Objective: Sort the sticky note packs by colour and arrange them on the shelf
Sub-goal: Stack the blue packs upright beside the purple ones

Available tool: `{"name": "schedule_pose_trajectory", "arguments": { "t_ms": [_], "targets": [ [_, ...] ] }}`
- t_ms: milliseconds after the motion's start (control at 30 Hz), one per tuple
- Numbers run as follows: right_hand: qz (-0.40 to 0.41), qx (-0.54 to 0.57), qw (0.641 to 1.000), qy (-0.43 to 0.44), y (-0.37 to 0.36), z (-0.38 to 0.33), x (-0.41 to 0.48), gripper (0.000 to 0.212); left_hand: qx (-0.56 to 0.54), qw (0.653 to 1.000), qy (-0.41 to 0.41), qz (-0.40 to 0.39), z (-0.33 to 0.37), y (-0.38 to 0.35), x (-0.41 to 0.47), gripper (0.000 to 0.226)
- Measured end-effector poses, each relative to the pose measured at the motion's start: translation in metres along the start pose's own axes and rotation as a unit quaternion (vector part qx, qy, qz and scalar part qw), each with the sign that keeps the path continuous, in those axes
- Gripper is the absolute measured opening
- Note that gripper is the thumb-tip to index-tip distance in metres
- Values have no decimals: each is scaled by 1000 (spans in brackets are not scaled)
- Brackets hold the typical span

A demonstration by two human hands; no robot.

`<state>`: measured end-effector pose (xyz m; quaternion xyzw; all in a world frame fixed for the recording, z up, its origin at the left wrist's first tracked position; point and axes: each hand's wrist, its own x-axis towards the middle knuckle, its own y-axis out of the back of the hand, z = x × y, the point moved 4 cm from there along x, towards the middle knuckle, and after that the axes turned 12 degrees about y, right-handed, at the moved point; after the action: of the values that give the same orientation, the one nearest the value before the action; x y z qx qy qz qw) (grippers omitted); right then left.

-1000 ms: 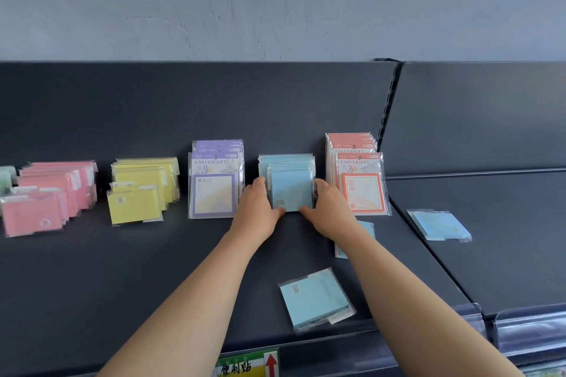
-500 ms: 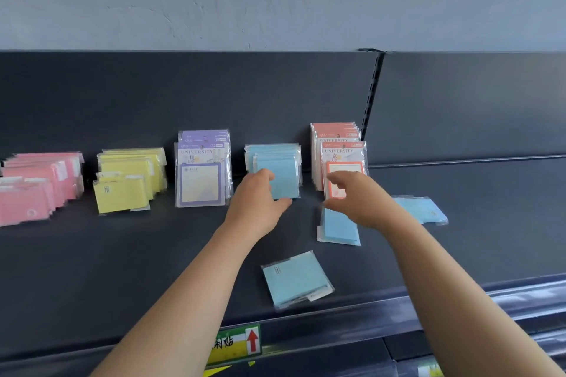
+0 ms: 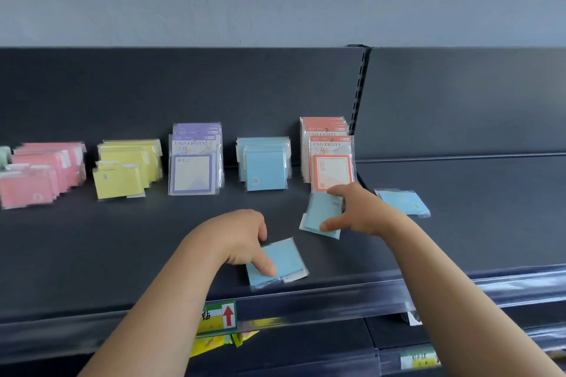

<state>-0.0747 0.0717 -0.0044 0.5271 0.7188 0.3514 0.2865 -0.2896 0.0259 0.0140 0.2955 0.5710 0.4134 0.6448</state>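
Dark shelf (image 3: 122, 254): at its front edge the left hand (image 3: 242, 239) pinches the front blue pack (image 3: 286, 262); farther back, the right hand (image 3: 356, 211) clamps the rear blue pack (image 3: 320, 216) between thumb and finger.

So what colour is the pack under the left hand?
The pack under the left hand is light blue, seen in the head view.

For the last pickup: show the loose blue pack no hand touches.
The blue sticky note pack farthest right, alone; left hand and right hand touch the other two.
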Motion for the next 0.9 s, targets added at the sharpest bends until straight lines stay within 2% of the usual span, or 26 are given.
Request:
{"name": "schedule_pose_trajectory", "arguments": {
  "t_ms": [100,200,300,433,567,667,767,833,900],
  "targets": [
    [10,32,999,10,-2,0,-1,85,-13,1000,-13,0,1,-4,0,46],
    [36,147,988,27,-4,6,-1,62,-37,999,-31,10,-1,-6,3,25],
    [79,247,965,27,4,15,-5,47,-137,989,-23,54,-5,-3,10,16],
    [104,350,930,47,19,22,-16,43,-351,931,-9,104,-3,-2,17,17],
    [117,440,887,71,27,25,-27,39,-493,861,-61,109,25,-6,15,37],
    [157,532,830,65,29,28,-32,38,-573,808,-82,109,48,-12,14,25],
    [183,574,797,51,26,31,-35,40,-587,796,-80,125,65,-19,15,23],
    [193,573,795,43,22,33,-36,42,-594,791,-82,127,73,-24,17,24],
    [205,557,804,33,19,35,-35,45,-625,769,-86,101,80,-28,18,28]
  ]
}}
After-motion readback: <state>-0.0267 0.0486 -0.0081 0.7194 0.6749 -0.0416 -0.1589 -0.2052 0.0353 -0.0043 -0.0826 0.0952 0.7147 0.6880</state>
